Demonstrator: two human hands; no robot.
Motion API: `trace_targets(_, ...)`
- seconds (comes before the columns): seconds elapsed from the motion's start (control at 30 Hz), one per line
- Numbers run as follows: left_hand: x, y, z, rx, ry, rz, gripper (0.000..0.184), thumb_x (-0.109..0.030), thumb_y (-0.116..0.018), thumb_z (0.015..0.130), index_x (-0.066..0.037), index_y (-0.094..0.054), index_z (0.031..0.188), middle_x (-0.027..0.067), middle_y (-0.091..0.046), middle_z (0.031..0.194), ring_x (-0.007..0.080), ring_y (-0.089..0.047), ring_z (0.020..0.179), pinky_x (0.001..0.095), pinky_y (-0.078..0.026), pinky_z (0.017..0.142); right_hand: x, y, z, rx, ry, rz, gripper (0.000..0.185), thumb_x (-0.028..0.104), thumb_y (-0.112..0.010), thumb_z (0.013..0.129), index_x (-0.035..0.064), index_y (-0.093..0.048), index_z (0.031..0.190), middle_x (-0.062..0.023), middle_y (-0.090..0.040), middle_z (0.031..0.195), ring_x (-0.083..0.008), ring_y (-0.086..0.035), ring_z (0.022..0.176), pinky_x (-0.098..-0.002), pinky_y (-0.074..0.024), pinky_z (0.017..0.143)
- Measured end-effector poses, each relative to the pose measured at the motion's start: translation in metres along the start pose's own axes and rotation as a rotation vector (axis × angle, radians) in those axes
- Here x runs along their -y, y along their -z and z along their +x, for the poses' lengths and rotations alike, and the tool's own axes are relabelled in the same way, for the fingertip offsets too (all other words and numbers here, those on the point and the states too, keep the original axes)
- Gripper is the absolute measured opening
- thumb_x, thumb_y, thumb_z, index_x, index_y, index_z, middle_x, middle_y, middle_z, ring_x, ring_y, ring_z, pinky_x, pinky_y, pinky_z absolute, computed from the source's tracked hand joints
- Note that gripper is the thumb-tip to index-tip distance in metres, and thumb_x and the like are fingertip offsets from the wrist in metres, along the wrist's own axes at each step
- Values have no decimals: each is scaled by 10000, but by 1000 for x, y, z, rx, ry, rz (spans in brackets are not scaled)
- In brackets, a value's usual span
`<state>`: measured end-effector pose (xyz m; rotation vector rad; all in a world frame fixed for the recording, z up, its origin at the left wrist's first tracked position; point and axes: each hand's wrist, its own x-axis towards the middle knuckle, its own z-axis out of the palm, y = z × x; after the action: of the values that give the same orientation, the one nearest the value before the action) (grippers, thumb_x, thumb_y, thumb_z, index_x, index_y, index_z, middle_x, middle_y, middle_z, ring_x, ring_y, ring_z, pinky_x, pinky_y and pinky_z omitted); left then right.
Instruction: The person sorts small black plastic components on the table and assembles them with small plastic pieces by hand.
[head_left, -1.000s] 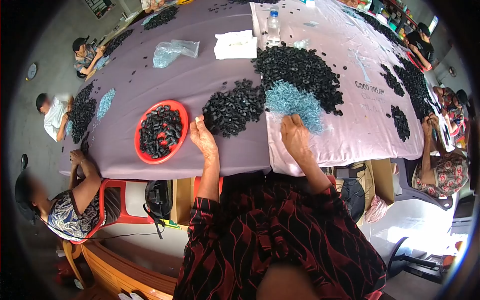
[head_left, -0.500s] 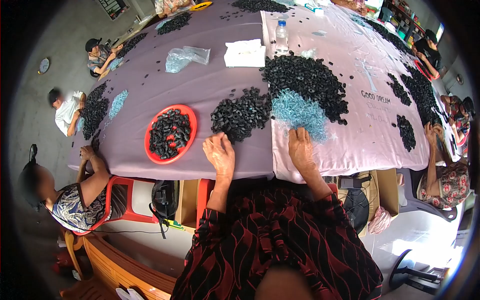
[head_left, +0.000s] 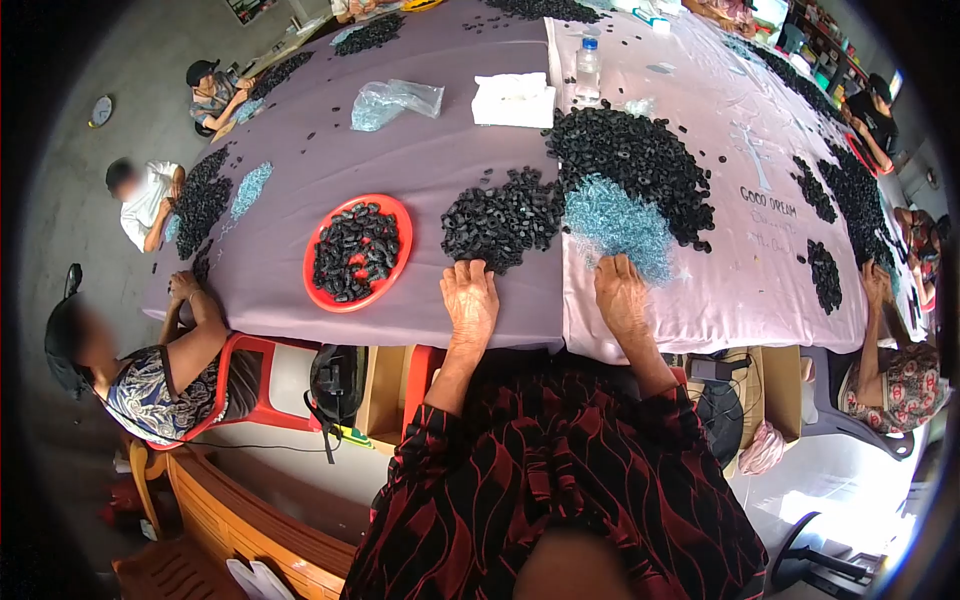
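My left hand rests at the near edge of a small pile of black plastic pieces, its fingers bent down and together. Their tips are hidden, so I cannot make out what they hold. My right hand is at the near edge of a heap of tiny clear-blue pieces, fingers curled and closed, the tips also out of sight. Behind the blue heap spreads a larger pile of black pieces. Left of my left hand, a red plate holds many black parts.
A white tissue box, a blue-capped bottle and a clear plastic bag stand or lie farther back on the table. Other people sit along both sides with their own black and blue piles. Cardboard boxes stand below the near edge.
The view has shifted, so the table things appear farther right. My left hand's fingers have come down against the small black pile's edge; my right hand stays by the blue heap.
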<state>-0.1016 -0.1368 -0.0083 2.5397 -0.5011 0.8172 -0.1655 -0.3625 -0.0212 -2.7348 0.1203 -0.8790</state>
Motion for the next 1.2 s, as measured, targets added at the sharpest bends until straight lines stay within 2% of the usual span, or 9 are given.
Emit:
trace_targets(0.33, 3, -5, -3, -9, -55, 46, 174, -85, -638, 724, -63, -577, 885, 101, -553, 814, 303, -507, 780, 408, -400, 687, -3, -6, 0, -17, -49, 48, 108, 119, -566, 779, 51, -505, 837, -113, -499, 819, -294, -547, 761, -424, -445, 654)
trace_targets(0.4, 3, -6, -4, -13, -72, 45, 173, -83, -636, 725, -61, -580, 887, 100, -557, 817, 303, -508, 778, 407, -402, 688, 1, 2, 2, -29, 26, 57, 92, 111, -563, 781, 53, -505, 822, -108, -497, 823, -293, -548, 747, -420, -450, 636)
trace_targets(0.5, -2, -1, -2, -31, -103, -1, 163, -70, -595, 749, -21, -580, 903, 125, -530, 807, 301, -502, 766, 405, -407, 689, 2, 4, 2, -33, 43, 55, 76, 92, -570, 775, 69, -532, 836, -117, -506, 798, -308, -545, 708, -426, -441, 605)
trace_targets(0.63, -9, 8, 0, -116, -164, -88, 212, -38, -605, 752, 5, -567, 956, 139, -525, 855, 307, -505, 794, 404, -427, 726, -2, 0, 1, 20, 61, 17, 89, 114, -561, 790, 52, -501, 811, -110, -495, 813, -298, -555, 747, -408, -456, 609)
trace_targets(0.9, -10, 14, 1, -112, -175, -185, 217, -11, -598, 760, -10, -557, 973, 137, -534, 893, 314, -504, 815, 401, -434, 728, -1, 0, 2, -91, -114, 260, 84, 58, -538, 794, 33, -489, 858, -160, -517, 811, -358, -545, 716, -445, -453, 614)
trace_targets(1.0, -20, 16, 2, -180, -150, -295, 179, -7, -589, 773, -18, -572, 951, 135, -555, 870, 306, -521, 797, 391, -439, 723, 0, 0, 5, -194, -198, 328, 107, 39, -512, 807, 21, -489, 910, -177, -513, 823, -379, -539, 730, -456, -450, 624)
trace_targets(1.1, -41, 5, 0, -165, -75, -562, 126, -25, -581, 811, -25, -593, 937, 116, -573, 798, 240, -538, 701, 329, -452, 650, -5, 2, 5, -163, -104, 305, 130, 48, -451, 867, 31, -495, 987, -184, -531, 838, -384, -546, 745, -436, -445, 634)
trace_targets(1.13, -51, 1, -3, -110, 3, -664, 110, -15, -578, 795, -5, -591, 904, 137, -591, 813, 294, -553, 749, 365, -458, 683, -6, 2, 5, -164, -103, 303, 130, 48, -451, 867, 31, -495, 987, -184, -531, 838, -384, -546, 745, -436, -445, 634)
trace_targets(1.2, -63, -4, -3, -59, 7, -772, 103, -16, -580, 791, -4, -585, 893, 138, -595, 812, 290, -557, 722, 366, -461, 664, -4, 5, 5, -121, -116, 345, 135, 22, -472, 832, 20, -469, 967, -201, -508, 865, -405, -529, 759, -469, -440, 635)
